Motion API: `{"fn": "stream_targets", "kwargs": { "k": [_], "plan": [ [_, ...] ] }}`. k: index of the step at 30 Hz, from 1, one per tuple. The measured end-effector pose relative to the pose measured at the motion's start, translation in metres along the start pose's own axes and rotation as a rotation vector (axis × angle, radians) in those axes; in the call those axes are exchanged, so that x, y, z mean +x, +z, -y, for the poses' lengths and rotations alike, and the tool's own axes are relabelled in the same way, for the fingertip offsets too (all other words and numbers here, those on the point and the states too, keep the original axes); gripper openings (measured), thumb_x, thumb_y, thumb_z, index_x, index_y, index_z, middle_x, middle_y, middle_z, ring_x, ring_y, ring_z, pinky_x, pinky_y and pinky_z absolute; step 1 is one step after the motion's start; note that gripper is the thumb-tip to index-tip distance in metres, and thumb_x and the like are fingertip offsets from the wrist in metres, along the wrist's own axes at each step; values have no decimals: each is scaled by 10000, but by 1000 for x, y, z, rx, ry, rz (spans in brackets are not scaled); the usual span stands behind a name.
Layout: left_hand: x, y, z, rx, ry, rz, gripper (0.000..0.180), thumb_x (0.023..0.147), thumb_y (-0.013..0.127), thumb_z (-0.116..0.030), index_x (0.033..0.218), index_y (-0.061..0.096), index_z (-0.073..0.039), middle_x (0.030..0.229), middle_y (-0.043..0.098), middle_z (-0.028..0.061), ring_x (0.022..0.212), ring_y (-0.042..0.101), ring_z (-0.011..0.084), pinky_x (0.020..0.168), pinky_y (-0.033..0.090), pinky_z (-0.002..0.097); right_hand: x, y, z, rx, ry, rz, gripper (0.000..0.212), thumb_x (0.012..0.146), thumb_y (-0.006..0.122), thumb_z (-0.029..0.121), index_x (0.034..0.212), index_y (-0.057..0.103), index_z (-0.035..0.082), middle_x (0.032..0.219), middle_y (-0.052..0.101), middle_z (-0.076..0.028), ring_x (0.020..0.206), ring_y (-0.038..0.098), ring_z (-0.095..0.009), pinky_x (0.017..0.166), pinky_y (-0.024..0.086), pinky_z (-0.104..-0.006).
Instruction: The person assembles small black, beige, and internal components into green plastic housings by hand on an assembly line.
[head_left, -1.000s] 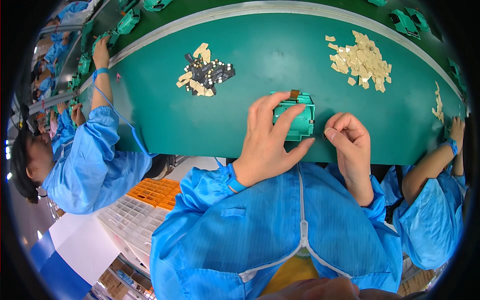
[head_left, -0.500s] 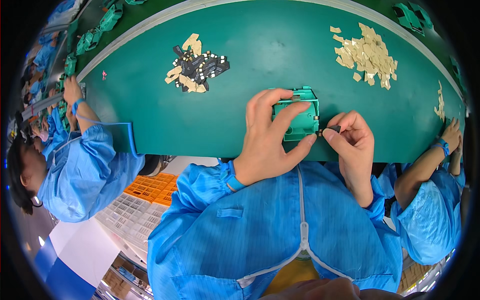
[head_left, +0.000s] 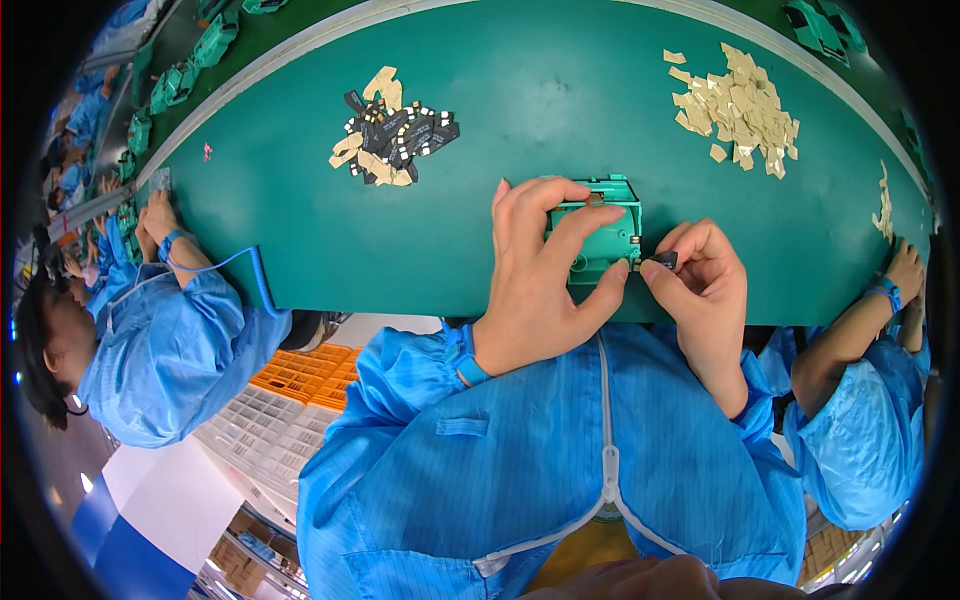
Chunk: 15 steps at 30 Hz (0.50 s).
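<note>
A green plastic housing (head_left: pixel 612 240), open at the top, rests on the green tabletop in front of me. My left hand (head_left: pixel 545 265) grips it, with fingers over its far left corner and the thumb at its near right corner. Pinched between thumb and fingers of my right hand (head_left: pixel 705 290) is a small black flexible strip (head_left: pixel 661 261). The strip's end lies close beside the housing's right wall; whether it touches, I cannot tell. A blue band (head_left: pixel 470 362) circles my left wrist.
On the far left of the tabletop (head_left: pixel 400 250) lies a pile of black strips (head_left: pixel 405 138) mixed with beige pieces. A heap of beige pieces (head_left: pixel 745 110) sits far right. Co-workers' hands are at the left (head_left: pixel 160 222) and right (head_left: pixel 905 272) edges. More green housings (head_left: pixel 175 85) stand beyond the border.
My hands keep nearly the same place and hold, with the black strip shifted very slightly. The co-worker at left has lowered a hand toward the near side.
</note>
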<state>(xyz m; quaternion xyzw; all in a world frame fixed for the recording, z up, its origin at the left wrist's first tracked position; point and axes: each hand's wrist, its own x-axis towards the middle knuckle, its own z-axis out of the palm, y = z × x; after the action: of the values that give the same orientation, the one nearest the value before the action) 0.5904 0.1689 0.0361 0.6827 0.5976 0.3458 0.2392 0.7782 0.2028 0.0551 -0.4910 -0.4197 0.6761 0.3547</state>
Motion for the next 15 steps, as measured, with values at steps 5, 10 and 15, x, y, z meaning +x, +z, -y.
{"fn": "stream_targets", "kwargs": {
  "k": [5,10,15],
  "plan": [
    [-1,2,0,-14,-33,1,488,748,781,-153,1215,640,-134,1326,475,111,1279,424,371,1140,202,664,0,2,1,-34,-6,-8,245,838,677,-112,884,515,66,876,577,-9,791,535,-55,684,423,-216],
    [-2,4,0,-6,-32,-23,501,737,799,-149,1211,637,-133,1314,478,104,1277,429,365,1140,200,667,1,3,2,-46,4,-14,236,842,682,-106,882,523,63,870,580,-3,787,534,-53,682,424,-218],
    [-2,5,-1,-2,-34,-30,494,735,805,-146,1202,641,-132,1310,480,102,1271,437,365,1142,204,661,1,3,3,-64,23,-19,232,843,685,-101,881,527,63,867,577,5,784,526,-48,680,419,-217]
  ]
}}
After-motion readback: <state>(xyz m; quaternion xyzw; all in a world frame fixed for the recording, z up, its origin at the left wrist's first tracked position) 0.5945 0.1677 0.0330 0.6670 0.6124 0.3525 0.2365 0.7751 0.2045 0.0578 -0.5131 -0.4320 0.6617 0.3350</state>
